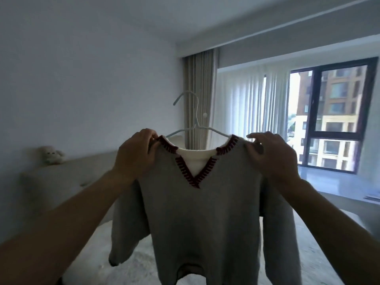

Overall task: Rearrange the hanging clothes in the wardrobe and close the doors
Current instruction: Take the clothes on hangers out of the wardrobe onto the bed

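Note:
A grey V-neck sweater [205, 219] with dark red stitching at the collar and a white inner layer hangs on a white hanger [192, 120], held up in front of me. My left hand [135, 153] pinches the sweater's left shoulder. My right hand [271, 155] grips its right shoulder. The hanger's hook points up and to the left above the collar. No wardrobe or doors are in view.
A bed [127, 264] with a pale fuzzy cover lies below the sweater, its padded headboard [67, 182] along the left wall with a small plush toy [51, 155] on top. Beige curtains [199, 95] and a window [329, 120] with a sill stand behind.

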